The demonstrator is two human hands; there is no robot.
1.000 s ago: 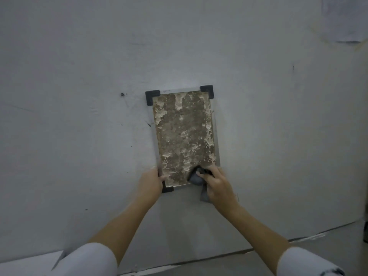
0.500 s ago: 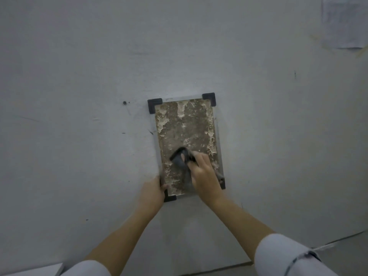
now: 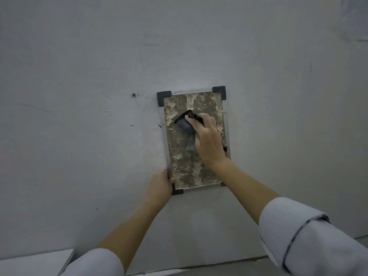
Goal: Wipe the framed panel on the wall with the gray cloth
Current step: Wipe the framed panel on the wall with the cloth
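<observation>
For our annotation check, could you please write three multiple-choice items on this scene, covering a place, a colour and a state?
1. Where does the left hand grip the panel?
A. top right corner
B. lower left corner
C. middle of the right edge

2. What colour is the cloth?
A. red
B. yellow
C. gray

3. What is the right hand doing?
A. holding the cloth against the panel
B. hanging idle below the panel
C. lying flat on the bare wall

Answers:
1. B: its fingers curl round the frame's lower left corner.
2. C: the bunched fabric under the fingers is gray.
3. A: its fingers curl round the cloth on the panel's upper half.
</observation>
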